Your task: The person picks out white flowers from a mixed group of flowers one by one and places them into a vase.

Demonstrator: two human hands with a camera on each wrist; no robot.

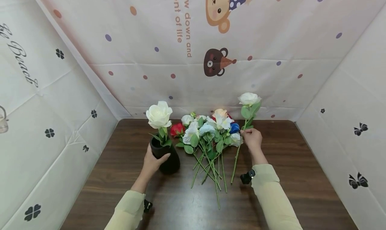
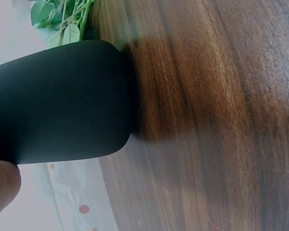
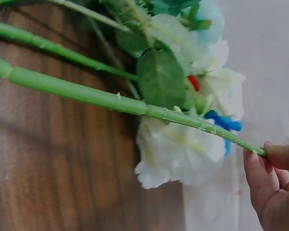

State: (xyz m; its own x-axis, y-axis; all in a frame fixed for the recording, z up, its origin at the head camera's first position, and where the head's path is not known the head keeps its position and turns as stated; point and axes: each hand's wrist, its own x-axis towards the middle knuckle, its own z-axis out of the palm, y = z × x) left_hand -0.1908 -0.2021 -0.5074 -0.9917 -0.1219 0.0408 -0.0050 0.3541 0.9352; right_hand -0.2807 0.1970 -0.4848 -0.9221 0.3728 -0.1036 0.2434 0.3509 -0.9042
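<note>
A black vase (image 1: 170, 159) stands on the table with a large white rose (image 1: 158, 115) in it. My left hand (image 1: 153, 161) grips the vase around its side, thumb across the front; the left wrist view shows the vase (image 2: 62, 103) up close with its base at the wood. My right hand (image 1: 252, 139) pinches the green stem of another white rose (image 1: 249, 99), held upright at the right of the flower pile. In the right wrist view, thumb and fingertips of that hand (image 3: 272, 178) hold the stem (image 3: 86, 94), whose lower end runs out of frame.
Between the hands lies a pile of artificial flowers: a red rose (image 1: 177, 129), a pale blue flower (image 1: 207, 129), a blue one (image 1: 234, 128) and several white ones. Their stems (image 1: 212, 173) fan toward me on the wooden table (image 1: 286, 176). A printed cloth wall (image 1: 150, 89) rises behind.
</note>
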